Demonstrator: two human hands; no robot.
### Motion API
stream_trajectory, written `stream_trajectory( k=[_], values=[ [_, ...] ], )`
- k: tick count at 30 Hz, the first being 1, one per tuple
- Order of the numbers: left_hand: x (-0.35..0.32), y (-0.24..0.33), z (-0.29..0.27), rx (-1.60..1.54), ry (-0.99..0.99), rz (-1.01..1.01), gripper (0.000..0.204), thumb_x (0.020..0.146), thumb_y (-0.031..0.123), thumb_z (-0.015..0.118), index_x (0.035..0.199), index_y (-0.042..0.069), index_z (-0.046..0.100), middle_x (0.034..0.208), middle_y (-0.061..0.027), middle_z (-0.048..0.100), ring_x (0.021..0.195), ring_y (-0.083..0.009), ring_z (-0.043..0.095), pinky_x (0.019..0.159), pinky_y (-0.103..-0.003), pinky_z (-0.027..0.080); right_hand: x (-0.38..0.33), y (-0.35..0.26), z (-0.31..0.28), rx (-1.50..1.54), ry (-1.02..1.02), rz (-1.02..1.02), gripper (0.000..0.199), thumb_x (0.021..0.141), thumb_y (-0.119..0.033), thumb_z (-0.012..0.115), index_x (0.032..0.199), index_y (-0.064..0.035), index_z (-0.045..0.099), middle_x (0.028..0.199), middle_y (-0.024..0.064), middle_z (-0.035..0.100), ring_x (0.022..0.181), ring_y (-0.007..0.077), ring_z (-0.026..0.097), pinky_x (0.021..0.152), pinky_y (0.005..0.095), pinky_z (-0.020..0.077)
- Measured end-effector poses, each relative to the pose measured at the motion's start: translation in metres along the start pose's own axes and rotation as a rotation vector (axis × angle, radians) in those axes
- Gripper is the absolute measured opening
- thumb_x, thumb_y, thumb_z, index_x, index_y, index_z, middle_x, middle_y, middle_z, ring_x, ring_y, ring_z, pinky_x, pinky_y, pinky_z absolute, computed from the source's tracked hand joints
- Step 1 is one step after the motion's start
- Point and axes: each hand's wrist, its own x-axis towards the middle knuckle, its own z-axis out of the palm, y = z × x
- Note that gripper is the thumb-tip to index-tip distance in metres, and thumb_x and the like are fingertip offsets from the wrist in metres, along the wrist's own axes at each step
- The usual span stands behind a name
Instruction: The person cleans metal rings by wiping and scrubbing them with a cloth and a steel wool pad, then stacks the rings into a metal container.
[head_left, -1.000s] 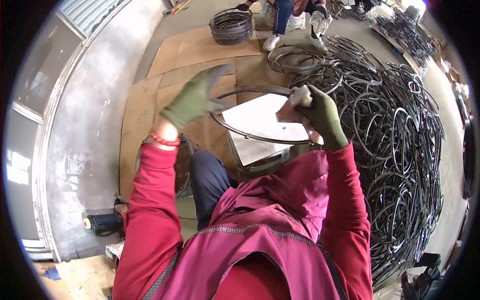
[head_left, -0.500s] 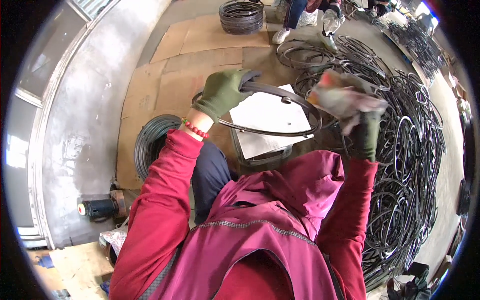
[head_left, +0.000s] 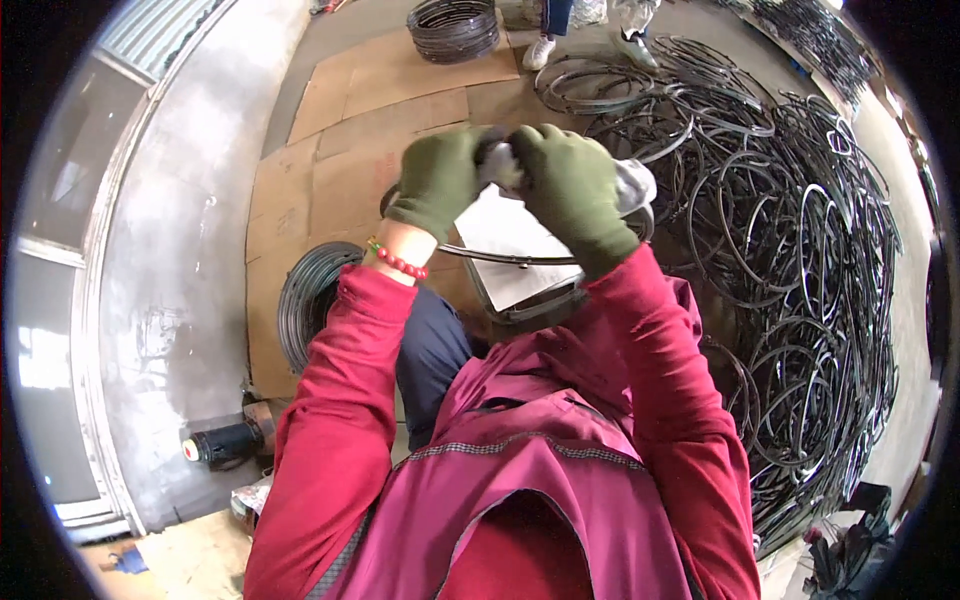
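Gloves of olive green cover both hands, which meet in front of the person's chest. The left hand (head_left: 440, 178) and the right hand (head_left: 570, 190) are pressed close together, both pinching a pale grey rag (head_left: 628, 183) around the far arc of a dark metal ring (head_left: 520, 258); the ring's near arc curves below the wrists. Under it stands a small stand with a white sheet (head_left: 512, 250) on top. Cardboard sheets (head_left: 340, 170) cover the floor along the left, a coil of wire (head_left: 305, 300) lying at their near edge. A big heap of dark rings (head_left: 800, 260) fills the right side.
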Motion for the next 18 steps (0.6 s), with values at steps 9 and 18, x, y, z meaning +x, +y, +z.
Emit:
stream_trajectory(
  k=[9, 18],
  values=[
    [-0.039, -0.047, -0.012, -0.175, -0.003, -0.334, 0.025, 0.073, 0.017, 0.064, 0.097, 0.020, 0.065, 0.080, -0.0092, 0.065, 0.072, -0.0296, 0.063, 0.059, -0.037, 0.050, -0.073, 0.099, 0.063, 1.106, 0.010, 0.466, 0.045, 0.069, -0.012, 0.074, 0.109, -0.0031, 0.055, 0.089, 0.0043, 0.064, 0.079, 0.0141, 0.061, 0.072, 0.0274, 0.0476],
    [-0.004, 0.013, 0.005, 0.104, -0.269, -0.191, 0.032, 0.073, 0.013, 0.062, 0.104, 0.018, 0.064, 0.087, -0.0148, 0.063, 0.078, -0.0330, 0.062, 0.067, -0.040, 0.050, -0.006, 0.027, 0.009, 0.133, -0.042, -0.057, 0.045, 0.063, -0.029, 0.075, 0.099, -0.0072, 0.058, 0.090, 0.0124, 0.063, 0.078, 0.0320, 0.063, 0.067, 0.0383, 0.0501]
  ],
)
